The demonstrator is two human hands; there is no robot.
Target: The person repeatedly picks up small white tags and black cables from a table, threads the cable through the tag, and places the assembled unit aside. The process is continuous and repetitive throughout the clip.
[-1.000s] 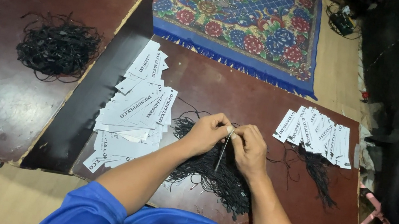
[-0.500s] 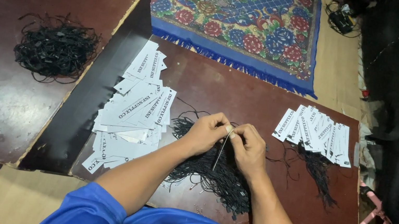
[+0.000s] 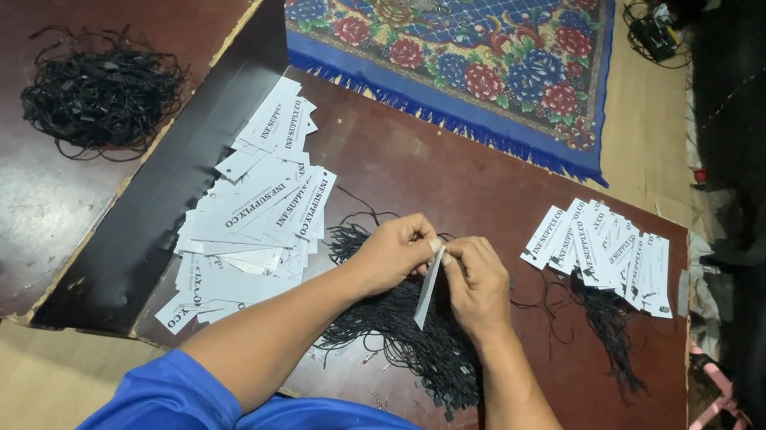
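barely shifting vs 0.5 s ago: left hand (image 3: 395, 252) & right hand (image 3: 478, 278) both pinching white tag (image 3: 429, 288), hanging edge-on, long axis near-vertical, betw. hands, equidistant, over black strings (image 3: 405, 335).

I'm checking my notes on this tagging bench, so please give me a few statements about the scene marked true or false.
1. Both hands, the left hand and the right hand, meet on one white paper tag. True.
2. The tag lies flat on the table. False: it hangs edge-on between the fingers.
3. A loose pile of black strings lies under the hands. True.
4. The larger heap of white tags lies to the person's right. False: it lies left; a smaller row of strung tags is right.
5. The rug is plain grey. False: blue, floral.
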